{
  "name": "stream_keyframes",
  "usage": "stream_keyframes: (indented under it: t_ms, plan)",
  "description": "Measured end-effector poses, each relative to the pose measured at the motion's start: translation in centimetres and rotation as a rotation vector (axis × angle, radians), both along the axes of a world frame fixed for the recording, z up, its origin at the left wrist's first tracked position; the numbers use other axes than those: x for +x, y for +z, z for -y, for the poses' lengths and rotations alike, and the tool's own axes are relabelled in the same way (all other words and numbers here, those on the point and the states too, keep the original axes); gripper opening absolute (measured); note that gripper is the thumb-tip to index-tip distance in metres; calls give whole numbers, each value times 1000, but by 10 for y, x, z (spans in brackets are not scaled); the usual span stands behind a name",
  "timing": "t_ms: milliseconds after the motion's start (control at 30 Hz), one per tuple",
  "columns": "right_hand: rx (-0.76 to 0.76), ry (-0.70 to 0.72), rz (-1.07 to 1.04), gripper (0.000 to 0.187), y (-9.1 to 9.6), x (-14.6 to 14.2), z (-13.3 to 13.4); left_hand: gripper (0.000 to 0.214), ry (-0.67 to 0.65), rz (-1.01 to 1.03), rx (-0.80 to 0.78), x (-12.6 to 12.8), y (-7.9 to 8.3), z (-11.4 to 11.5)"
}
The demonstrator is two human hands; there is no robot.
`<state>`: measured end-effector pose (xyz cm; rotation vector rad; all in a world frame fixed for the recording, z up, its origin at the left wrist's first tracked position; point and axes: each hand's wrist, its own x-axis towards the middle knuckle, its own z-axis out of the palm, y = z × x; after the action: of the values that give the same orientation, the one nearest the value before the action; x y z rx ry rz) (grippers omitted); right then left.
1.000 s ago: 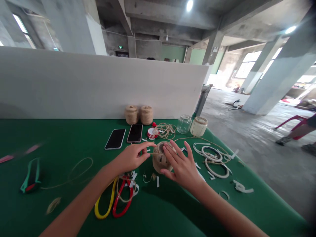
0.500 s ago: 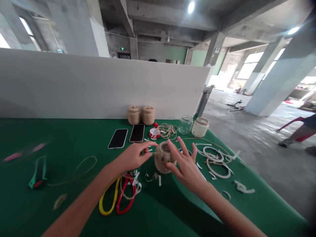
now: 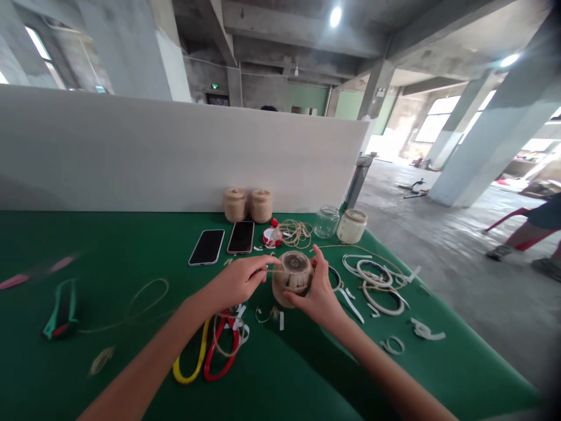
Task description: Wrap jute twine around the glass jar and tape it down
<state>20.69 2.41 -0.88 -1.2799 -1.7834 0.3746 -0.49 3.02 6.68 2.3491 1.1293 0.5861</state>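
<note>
A glass jar [image 3: 294, 264] partly wrapped in twine stands on the green table, its flat glass end facing up. My right hand [image 3: 319, 295] grips its right side, with the thumb across the front and the fingers behind. On the other side, my left hand [image 3: 241, 278] pinches a strand of twine [image 3: 274, 271] that runs taut to the jar's upper part. Below my left wrist lie scissors [image 3: 209, 356] with one yellow and one red handle, a loop of twine resting over them.
Two twine-wrapped jars [image 3: 248, 206] stand by the white partition [image 3: 175, 158]. Two phones [image 3: 207, 247], a twine bundle [image 3: 295, 233], a clear jar [image 3: 326, 222] and a whitish jar [image 3: 352, 227] are nearer. Tape rolls [image 3: 382, 298] lie right, a green cutter [image 3: 61, 310] left.
My right hand has gone from spread fingers over the jar to a grip around its right side. My left hand still pinches the twine. The view has shifted slightly.
</note>
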Motion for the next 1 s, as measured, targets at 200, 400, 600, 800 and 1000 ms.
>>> stream_keyframes:
  t_ms: [200,400,600,800,1000]
  plan:
    - [-90,231,128,99,11,23,-3,33,-58,-19,61,5,-8,3]
    - [119,230,394,68,37,27,11,30,-87,-12,117,7,-13,0]
    - [341,251,591,41,48,20,13,31,-94,-19,151,8,-13,-3]
    - [371,234,576,31,51,23,9,32,-80,-36,167,8,-14,-5]
    - [368,235,572,25,51,25,6,28,-51,-39,180,6,-13,-5]
